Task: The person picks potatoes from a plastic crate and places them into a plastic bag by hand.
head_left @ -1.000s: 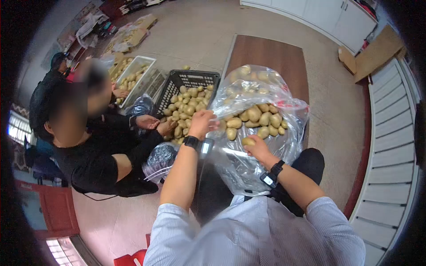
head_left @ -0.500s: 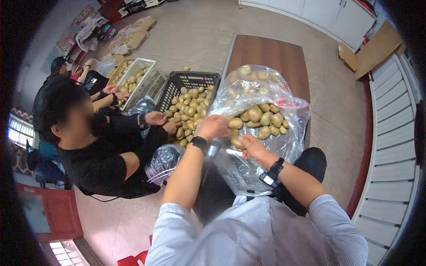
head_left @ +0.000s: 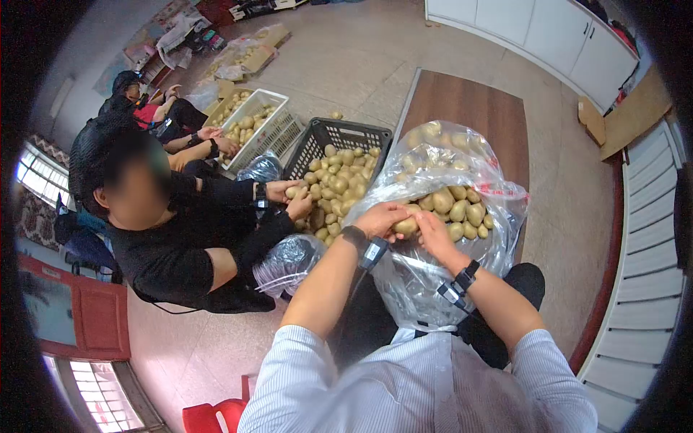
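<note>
Between my two hands is a yellow-brown potato (head_left: 406, 225). My left hand (head_left: 382, 219) has its fingers closed around the left side of it. From the right, the fingers of my right hand (head_left: 435, 235) press against the same potato. Just beyond them, a heap of potatoes (head_left: 458, 211) lies in the mouth of a large clear plastic bag (head_left: 404, 278). The bag spreads over my lap and up onto a brown board, with more potatoes showing through its far end.
A black crate (head_left: 379, 130) of potatoes stands to my left, with a white crate (head_left: 287, 130) behind it. A co-worker (head_left: 166, 245) in black sits close on my left, both hands at the black crate. The brown board (head_left: 462, 101) lies ahead.
My left hand, blurred over the bag before, now closes on a potato together with my right hand. The co-worker's hands have come together around a potato. The view has shifted slightly.
</note>
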Demonstrator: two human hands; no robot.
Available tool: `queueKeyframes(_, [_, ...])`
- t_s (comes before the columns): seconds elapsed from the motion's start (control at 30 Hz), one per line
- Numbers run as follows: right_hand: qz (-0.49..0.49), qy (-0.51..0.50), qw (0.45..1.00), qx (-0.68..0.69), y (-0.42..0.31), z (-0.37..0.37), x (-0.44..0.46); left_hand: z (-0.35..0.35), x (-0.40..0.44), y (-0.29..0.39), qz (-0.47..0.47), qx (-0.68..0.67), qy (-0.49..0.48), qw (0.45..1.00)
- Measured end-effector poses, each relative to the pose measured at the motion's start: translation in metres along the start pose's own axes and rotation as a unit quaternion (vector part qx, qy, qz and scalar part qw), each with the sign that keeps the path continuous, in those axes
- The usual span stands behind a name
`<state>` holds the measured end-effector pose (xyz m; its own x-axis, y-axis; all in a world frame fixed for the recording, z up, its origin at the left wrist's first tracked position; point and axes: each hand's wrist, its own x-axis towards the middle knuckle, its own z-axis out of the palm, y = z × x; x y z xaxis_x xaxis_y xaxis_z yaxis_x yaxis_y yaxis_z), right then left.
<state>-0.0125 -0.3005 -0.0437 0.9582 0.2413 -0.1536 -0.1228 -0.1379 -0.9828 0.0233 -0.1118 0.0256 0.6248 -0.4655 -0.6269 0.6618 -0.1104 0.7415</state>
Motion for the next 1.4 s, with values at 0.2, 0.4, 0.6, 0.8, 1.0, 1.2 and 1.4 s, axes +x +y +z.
queueKeyframes(0.2, [-0.157, 0.171, 0.907, -0.352, -0.021, -0.029, -0.001, -0.032, 0.023, -0.026, 0.175, 0.080, 0.077, 0.978])
queueKeyframes(0.4, [-0.112, 0.148, 0.900, -0.394, -0.017, -0.043, 0.004, -0.059, 0.035, -0.038, 0.317, 0.091, 0.144, 0.933])
queueKeyframes(0.6, [-0.064, 0.109, 0.904, -0.410, -0.014, -0.041, 0.012, -0.051, 0.019, -0.020, 0.233, -0.270, 0.202, 0.912])
queueKeyframes(0.8, [-0.116, 0.127, 0.875, -0.452, -0.012, -0.037, 0.014, -0.093, 0.030, -0.053, 0.314, -0.128, 0.309, 0.888])
queueKeyframes(1.0, [-0.101, 0.121, 0.877, -0.455, -0.011, -0.033, 0.014, -0.105, 0.003, -0.053, 0.217, 0.448, 0.502, 0.707])
queueKeyframes(1.2, [-0.107, 0.120, 0.873, -0.460, -0.009, -0.032, 0.014, -0.135, 0.020, -0.080, 0.275, 0.368, 0.545, 0.702])
queueKeyframes(1.4, [-0.099, 0.107, 0.864, -0.482, -0.007, -0.033, 0.014, -0.138, 0.014, -0.081, 0.148, 0.499, 0.534, 0.666])
